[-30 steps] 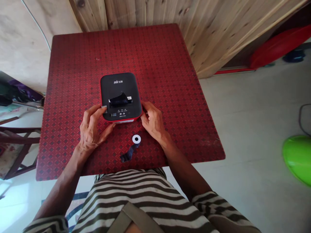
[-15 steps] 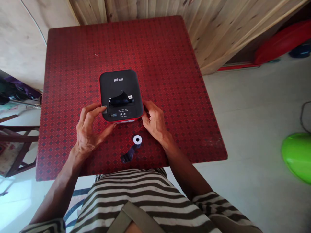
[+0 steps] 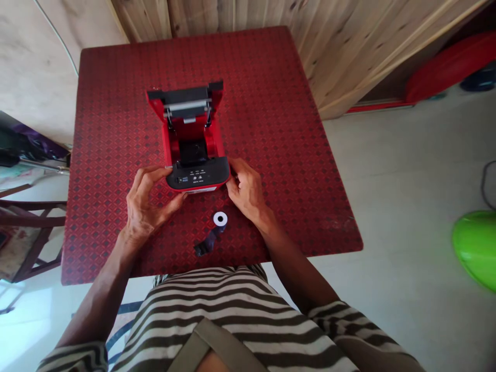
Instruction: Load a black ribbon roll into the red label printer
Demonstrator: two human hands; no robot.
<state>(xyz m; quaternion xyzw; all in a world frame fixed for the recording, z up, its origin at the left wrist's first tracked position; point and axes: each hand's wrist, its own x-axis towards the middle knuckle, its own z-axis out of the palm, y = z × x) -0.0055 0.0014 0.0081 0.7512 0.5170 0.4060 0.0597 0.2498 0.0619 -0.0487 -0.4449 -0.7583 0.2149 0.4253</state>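
Note:
A red and black receipt printer (image 3: 198,173) stands on the table with its lid (image 3: 186,101) raised. Dark paper (image 3: 192,151) shows in the red bay inside. My left hand (image 3: 143,199) grips the printer's front left corner, index finger at the side and thumb along the front edge. Against the right side, my right hand (image 3: 248,194) is curled, its fingertips partly hidden by the printer. Between my hands and nearer to me sits a small paper roll (image 3: 220,219) with a white end and a dark strip (image 3: 205,244) trailing from it.
The table (image 3: 279,206) has a red patterned cover and meets a wooden wall (image 3: 248,15) at the back. A wooden chair (image 3: 31,221) is at the left. On the right floor are a green rounded object (image 3: 475,250) and a red one (image 3: 453,67).
The printer's lid has swung up and back, exposing the red bay inside. Both hands have stayed at the printer's sides. The paper roll lies where it was.

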